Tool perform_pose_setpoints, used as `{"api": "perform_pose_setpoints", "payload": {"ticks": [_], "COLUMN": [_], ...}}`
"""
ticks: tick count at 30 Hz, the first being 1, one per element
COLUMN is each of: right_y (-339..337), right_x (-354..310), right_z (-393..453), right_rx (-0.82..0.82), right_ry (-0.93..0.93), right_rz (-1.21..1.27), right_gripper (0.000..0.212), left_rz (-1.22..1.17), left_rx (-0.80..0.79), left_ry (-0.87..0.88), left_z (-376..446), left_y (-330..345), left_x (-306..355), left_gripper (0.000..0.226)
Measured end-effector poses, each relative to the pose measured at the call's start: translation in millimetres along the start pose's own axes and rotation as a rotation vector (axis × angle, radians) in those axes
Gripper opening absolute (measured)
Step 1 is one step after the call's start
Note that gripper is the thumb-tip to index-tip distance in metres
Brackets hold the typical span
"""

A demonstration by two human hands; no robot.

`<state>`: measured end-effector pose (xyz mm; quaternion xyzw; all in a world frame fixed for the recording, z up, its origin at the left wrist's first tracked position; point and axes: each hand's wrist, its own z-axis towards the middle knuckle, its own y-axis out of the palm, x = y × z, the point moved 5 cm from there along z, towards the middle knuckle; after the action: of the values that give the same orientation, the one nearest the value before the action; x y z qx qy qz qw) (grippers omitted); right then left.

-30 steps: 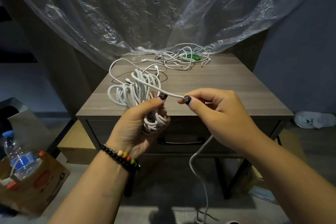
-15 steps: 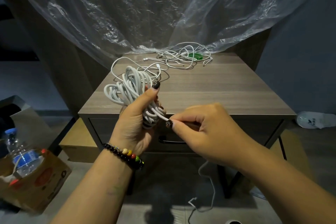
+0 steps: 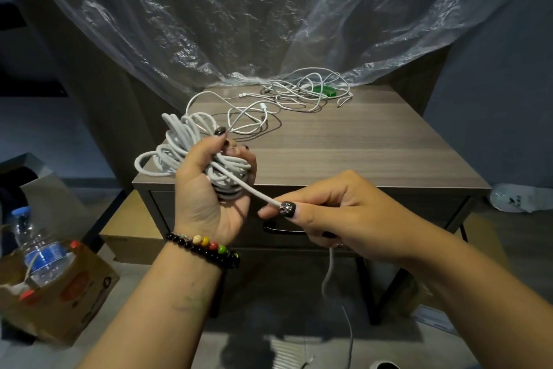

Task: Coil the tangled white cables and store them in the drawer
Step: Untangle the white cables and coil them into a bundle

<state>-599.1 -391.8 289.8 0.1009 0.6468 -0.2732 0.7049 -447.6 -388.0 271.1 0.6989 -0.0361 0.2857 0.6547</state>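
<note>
a: item one, far left: a clear plastic water bottle with a blue label (image 3: 39, 252) standing in an open brown cardboard box (image 3: 68, 294) on the floor. no part in this.

b: item two: our left hand (image 3: 209, 198), fingers curled tight round the thick white cable bundle (image 3: 182, 147), held just in front of the grey wood-grain side table (image 3: 344, 147). half a second ago our thumb was stretched up over the loops; now it is folded in against them.

a: item three: our right hand (image 3: 335, 219), thumb and forefinger pinching the free run of that same cable. it was right against the bundle before; now it is drawn out and down to the right, the line taut between the hands and the tail hanging to the floor.

b: we read that as one more wrap being laid on; little tail is left.

a: item four, far back on the tabletop: thin white tangled cables (image 3: 299, 93) around a small green object (image 3: 324, 91), untouched. the dark-handled drawer (image 3: 419, 213) below is closed, so storing is not yet begun.
</note>
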Motion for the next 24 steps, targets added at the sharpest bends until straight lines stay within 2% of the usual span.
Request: {"api": "perform_pose_setpoints", "payload": {"ticks": [5,8,12,15,20,24], "right_y": [-6.4,-14.9,-38.7,-48.4,-61.0,-60.0], "right_x": [6.3,12.2,18.2,15.3,4.2,-12.3], "right_z": [-1.5,-4.8,-11.6,-10.7,-13.3,-19.7], "right_rx": [-0.006,-0.01,0.126,0.245,0.54,0.636], "right_ry": [0.102,0.23,0.351,0.287,0.094,-0.105], "right_rz": [0.061,0.066,-0.254,-0.475,-0.579,-0.681], "right_gripper": [0.028,0.026,0.032,0.028,0.015,0.013], "left_rz": [-0.138,-0.15,-0.107,-0.001,0.227,0.321], "left_rx": [0.025,0.019,-0.07,-0.203,-0.368,-0.434], "left_ry": [0.024,0.016,-0.069,-0.135,-0.329,-0.492], "left_z": [-5.4,-10.1,-14.3,-17.6,-22.0,-28.1], "left_y": [1.7,3.3,6.0,11.3,16.1,14.8], "left_x": [9.1,13.4,13.7,7.5,-4.6,-17.1], "left_gripper": [0.014,0.02,0.017,0.013,0.015,0.02]}}
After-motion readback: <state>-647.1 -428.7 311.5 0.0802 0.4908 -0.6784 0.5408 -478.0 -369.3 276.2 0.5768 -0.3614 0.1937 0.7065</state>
